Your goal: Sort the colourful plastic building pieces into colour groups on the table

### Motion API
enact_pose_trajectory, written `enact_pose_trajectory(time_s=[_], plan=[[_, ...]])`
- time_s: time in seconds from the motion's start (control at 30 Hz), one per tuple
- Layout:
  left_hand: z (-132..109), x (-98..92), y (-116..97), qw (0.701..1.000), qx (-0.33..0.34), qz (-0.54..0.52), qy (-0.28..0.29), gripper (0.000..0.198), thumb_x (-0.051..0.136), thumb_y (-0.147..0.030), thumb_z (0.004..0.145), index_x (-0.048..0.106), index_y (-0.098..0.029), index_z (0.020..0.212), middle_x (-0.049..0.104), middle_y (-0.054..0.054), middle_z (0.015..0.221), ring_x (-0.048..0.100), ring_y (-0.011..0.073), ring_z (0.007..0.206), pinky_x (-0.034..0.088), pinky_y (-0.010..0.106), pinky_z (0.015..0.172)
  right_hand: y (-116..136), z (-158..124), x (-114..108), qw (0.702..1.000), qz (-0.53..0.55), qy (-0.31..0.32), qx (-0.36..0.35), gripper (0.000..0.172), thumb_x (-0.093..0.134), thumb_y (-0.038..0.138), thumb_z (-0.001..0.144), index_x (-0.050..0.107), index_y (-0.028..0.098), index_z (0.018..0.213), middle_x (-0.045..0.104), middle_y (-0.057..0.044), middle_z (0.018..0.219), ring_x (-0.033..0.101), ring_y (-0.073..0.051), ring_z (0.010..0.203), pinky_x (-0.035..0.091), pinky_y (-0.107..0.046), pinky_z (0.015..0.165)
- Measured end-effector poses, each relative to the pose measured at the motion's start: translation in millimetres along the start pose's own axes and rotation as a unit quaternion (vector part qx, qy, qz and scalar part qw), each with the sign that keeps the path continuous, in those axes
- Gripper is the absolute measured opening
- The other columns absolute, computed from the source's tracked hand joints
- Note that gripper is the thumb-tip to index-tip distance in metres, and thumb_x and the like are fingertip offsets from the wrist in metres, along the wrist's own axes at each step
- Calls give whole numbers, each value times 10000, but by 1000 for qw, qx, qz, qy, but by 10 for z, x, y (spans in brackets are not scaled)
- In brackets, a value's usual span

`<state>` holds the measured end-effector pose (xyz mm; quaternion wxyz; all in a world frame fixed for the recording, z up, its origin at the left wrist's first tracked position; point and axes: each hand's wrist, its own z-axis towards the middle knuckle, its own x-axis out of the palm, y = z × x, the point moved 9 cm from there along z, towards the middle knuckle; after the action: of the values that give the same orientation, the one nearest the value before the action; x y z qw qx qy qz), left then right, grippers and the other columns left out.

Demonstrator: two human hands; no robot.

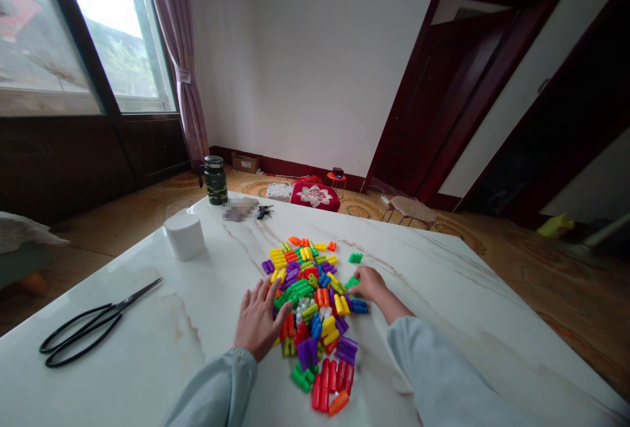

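A long heap of colourful plastic toy pieces [310, 309], shaped like joined tubes, lies on the white marble-patterned table [433, 322]. My left hand [260, 317] rests along the heap's left side, fingers spread, touching its edge and holding nothing. On the right side, my right hand [369, 284] pinches a green plastic piece [351, 283] between thumb and fingertips. Just beyond it lies a separate green piece [355, 258]. A blue piece [360, 307] sits near my right wrist. Red pieces [322, 386] and purple pieces [308, 353] lie at the heap's near end.
Black-handled scissors [105, 322] lie at the left of the table. A white round container [185, 237] stands beyond them. Toward the far corner are a camouflage-patterned flask [215, 181], a blurred-out item [240, 208] and keys [264, 212]. Stools [412, 208] stand on the floor past the table.
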<state>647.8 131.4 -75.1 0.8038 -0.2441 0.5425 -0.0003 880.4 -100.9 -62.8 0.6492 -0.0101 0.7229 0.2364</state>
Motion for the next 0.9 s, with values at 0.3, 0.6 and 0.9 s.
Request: enact_pose_trajectory(time_s=[0.3,0.6,0.9], plan=[[0,13,7,1000,-4,-6,2,579,400,-517,933,402,-247,1445,420,68,1499,315,270,1407,194,495,1155,-424,167,-135,994,88,-52,34,178,603,316,780,679,157,756,712,-28,721,664,-168,708,469,-236,638],[1,-6,12,1000,-8,-10,-5,576,405,-524,932,412,-255,1442,451,70,1476,336,270,1394,203,492,1151,-145,-38,-2,989,-45,-26,135,608,609,698,687,683,146,933,703,-196,973,671,-299,935,482,-322,686],[-1,-15,0,1000,-4,-5,-3,576,381,-534,937,424,-242,1432,440,68,1485,332,265,1397,205,487,1152,7,-23,31,995,14,-50,88,315,742,388,671,662,202,912,725,-82,990,672,-223,930,463,-257,686]])
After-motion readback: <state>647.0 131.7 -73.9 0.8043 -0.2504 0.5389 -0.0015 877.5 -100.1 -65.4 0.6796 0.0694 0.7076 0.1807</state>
